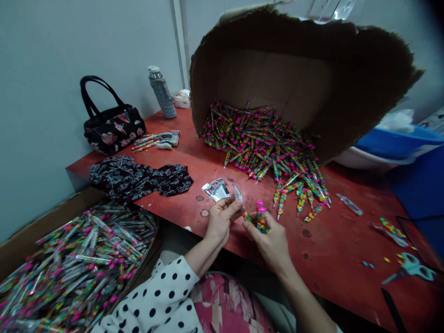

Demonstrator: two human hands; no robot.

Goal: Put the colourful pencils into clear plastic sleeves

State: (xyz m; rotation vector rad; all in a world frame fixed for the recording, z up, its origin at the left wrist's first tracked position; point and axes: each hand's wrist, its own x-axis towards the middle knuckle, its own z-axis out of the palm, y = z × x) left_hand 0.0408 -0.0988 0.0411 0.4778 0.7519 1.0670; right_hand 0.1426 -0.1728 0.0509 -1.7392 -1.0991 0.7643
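Two hands at work above the red table (333, 259), and they meet just in front of a fan of flat silvery packets (217, 189)! The left hand (219, 222) is closed to a tight pinch, thumb against fingers, and by the look of it the catch is a clear plastic strip (237, 192) that pokes up past the fingertips. Over to the right hand (272, 238): curled, thumb across, gripping candy-filled tubes (261, 219) fairly upright, two pink caps showing on top. How many sit deeper in that grasp? Cannot tell, the fingers cover them. Between the two hands peeps a slim, multicoloured tube end (247, 216), near both sets of fingertips; whose grip it belongs to is hard to call.

Now the technique, and here's my judgement. This stage seems to be about plastic and tubes coming together, so the right hand should hold its bunch level, caps even, firm enough that nothing slides, soft enough that no wall buckles. The left should pinch only the strip's edge, leaving the rest uncreased, and both wrists do best low and close, so a slip lands on the table. Beyond them, the heap of capped tubes (256, 134) spills from the torn cardboard box (270, 69), within easy reach.
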